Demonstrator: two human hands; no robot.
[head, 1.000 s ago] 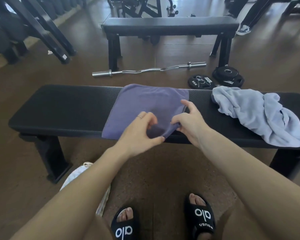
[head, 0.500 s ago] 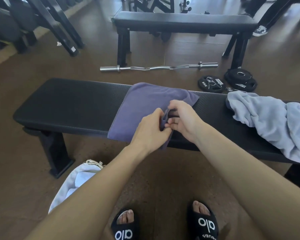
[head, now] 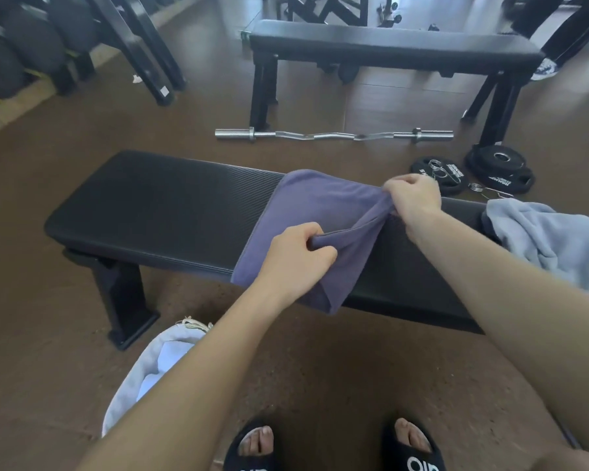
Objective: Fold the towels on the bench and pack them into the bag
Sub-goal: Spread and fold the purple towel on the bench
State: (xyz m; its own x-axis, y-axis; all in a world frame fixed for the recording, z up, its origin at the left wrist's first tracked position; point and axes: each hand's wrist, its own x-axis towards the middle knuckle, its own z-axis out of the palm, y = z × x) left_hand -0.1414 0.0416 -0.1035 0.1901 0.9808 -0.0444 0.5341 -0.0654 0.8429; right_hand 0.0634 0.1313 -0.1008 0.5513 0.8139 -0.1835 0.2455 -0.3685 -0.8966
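Now your left hand (head: 295, 256) and right hand (head: 411, 198) both grip purple towel (head: 306, 205) edge on desk (head: 157, 205), fingers (head: 315, 237) curled tight; grey towel (head: 551, 239) lies crumpled right.

A chrome curl bar (head: 334, 134) lay on the floor before a second black bench (head: 388, 45). Black weight plates (head: 473, 171) lay nearby, spring collars (head: 439, 169) resting on one.

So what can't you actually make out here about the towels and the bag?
- Head view: the white bag is partly covered by the left forearm, so its contents are unclear.
- The light blue towel runs off the right edge.
- The purple towel is bunched where the left hand and right hand grip it, hiding the corners.
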